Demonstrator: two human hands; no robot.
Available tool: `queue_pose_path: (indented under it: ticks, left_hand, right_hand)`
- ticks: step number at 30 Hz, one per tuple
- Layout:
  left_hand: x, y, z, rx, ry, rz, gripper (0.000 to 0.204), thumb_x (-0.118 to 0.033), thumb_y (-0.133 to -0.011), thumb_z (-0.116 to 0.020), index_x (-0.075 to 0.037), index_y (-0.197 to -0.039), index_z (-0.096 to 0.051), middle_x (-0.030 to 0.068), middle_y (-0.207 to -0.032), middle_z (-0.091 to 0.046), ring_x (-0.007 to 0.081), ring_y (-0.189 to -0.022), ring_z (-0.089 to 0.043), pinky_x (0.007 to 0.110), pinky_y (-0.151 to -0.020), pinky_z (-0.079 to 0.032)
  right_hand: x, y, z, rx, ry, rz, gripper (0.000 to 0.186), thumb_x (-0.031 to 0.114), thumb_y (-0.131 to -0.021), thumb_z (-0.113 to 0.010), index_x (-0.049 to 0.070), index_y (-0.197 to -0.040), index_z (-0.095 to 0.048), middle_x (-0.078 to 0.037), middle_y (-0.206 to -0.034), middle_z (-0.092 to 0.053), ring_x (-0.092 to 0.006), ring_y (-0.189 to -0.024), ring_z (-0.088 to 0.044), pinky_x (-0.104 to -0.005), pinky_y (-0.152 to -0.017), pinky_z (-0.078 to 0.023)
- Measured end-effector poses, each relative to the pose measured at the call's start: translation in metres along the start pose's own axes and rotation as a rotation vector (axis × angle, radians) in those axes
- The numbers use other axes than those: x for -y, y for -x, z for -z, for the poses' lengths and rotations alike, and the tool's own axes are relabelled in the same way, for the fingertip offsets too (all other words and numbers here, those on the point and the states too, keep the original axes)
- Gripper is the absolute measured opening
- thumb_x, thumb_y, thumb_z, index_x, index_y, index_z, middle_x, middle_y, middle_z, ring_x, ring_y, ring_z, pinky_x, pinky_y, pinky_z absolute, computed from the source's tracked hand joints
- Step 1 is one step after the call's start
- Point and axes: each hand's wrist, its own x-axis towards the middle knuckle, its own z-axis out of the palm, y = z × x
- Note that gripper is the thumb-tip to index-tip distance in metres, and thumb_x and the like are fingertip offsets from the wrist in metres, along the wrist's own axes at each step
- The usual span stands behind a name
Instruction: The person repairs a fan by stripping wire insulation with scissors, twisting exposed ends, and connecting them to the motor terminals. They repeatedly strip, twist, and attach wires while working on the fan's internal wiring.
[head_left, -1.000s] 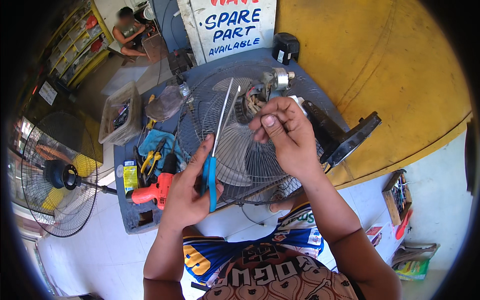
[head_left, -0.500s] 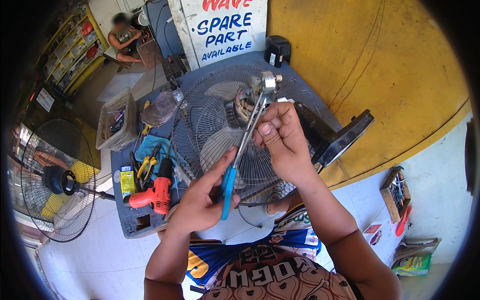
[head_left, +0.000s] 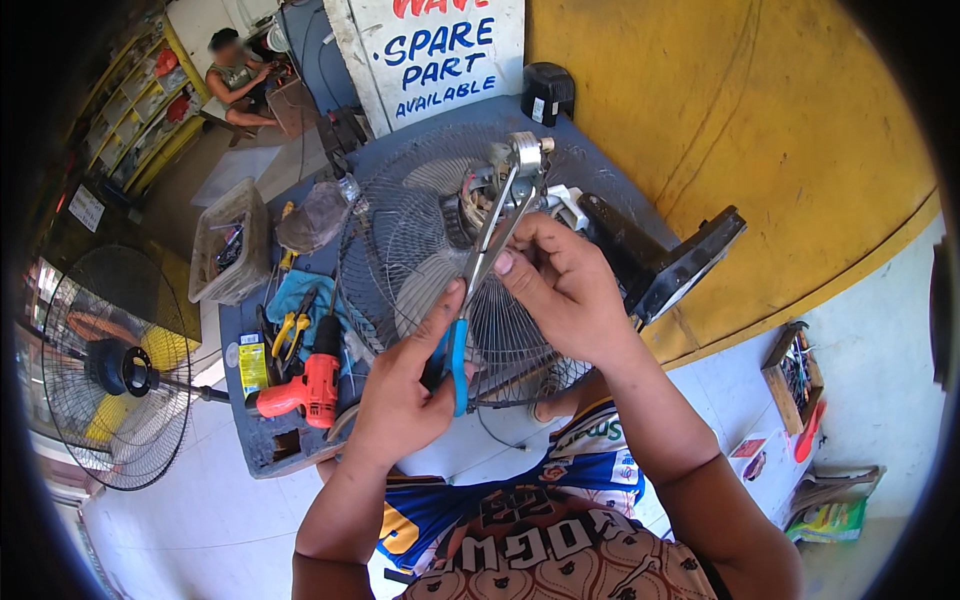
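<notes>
My left hand (head_left: 405,390) grips blue-handled scissors (head_left: 459,370), with the blades parted and pointing up toward the motor of a fan. Close beside the blades, the fingers of my right hand (head_left: 570,295) are pinched together; whatever they hold is too small or hidden to make out. Just beyond the blade tips sits the exposed fan motor (head_left: 525,152), with wires and a metal gear housing showing. Under it the round wire fan grille (head_left: 395,200) lies on the table, pale blades visible through it. The black fan stand (head_left: 690,262) extends to the right.
On the blue table (head_left: 265,445) at left are a red drill (head_left: 312,390), yellow-handled pliers (head_left: 291,332), a blue cloth (head_left: 297,290) and a plastic bin (head_left: 232,245). Another fan (head_left: 115,365) stands far left. A person (head_left: 240,85) sits in the background.
The scissor blades have spread apart and the handles have shifted slightly. My right hand has moved a little left and down, and a white piece now shows behind it beside the motor.
</notes>
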Motion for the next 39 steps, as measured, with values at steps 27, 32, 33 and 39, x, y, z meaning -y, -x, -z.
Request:
queue_pose_path:
  ticks: [27,32,33,39]
  left_hand:
    - [0.012,0.002,0.008,0.136,0.041,0.015,0.090,0.003,-0.090,-0.077,-0.014,-0.170,-0.039,0.0200,-0.113,-0.073,0.0220,-0.083,-0.066,0.029,-0.088,-0.054]
    - [0.010,0.004,0.009,0.144,0.032,0.159,0.088,0.004,-0.090,-0.076,-0.013,-0.169,-0.041,0.0240,-0.137,-0.070,0.0269,-0.107,-0.076,0.030,-0.092,-0.054]
    - [0.009,0.004,0.009,0.116,0.009,0.106,0.087,0.006,-0.089,-0.074,-0.013,-0.168,-0.042,0.0239,-0.141,-0.069,0.0276,-0.108,-0.077,0.030,-0.092,-0.055]
    - [0.007,0.003,0.008,0.014,-0.028,-0.105,0.089,0.016,-0.084,-0.065,-0.011,-0.166,-0.045,0.0219,-0.148,-0.065,0.0277,-0.099,-0.077,0.032,-0.092,-0.058]
  right_hand:
    - [-0.004,-0.003,0.005,0.073,0.021,0.036,0.020,0.018,-0.106,-0.071,0.001,-0.112,-0.064,-0.012,-0.092,-0.073,-0.0228,-0.083,-0.070,-0.0369,-0.077,-0.054]
    - [-0.001,-0.002,0.003,0.033,0.089,0.115,0.016,0.014,-0.104,-0.070,0.001,-0.111,-0.063,-0.013,-0.092,-0.072,-0.0274,-0.082,-0.071,-0.0380,-0.074,-0.054]
    - [0.000,-0.001,0.002,0.025,0.105,0.119,0.016,0.013,-0.104,-0.071,0.001,-0.111,-0.063,-0.014,-0.091,-0.072,-0.0281,-0.082,-0.071,-0.0383,-0.074,-0.054]
    - [0.006,0.002,-0.002,0.009,0.121,0.098,0.015,0.013,-0.103,-0.071,0.001,-0.110,-0.063,-0.014,-0.093,-0.070,-0.0290,-0.081,-0.070,-0.0391,-0.073,-0.053]
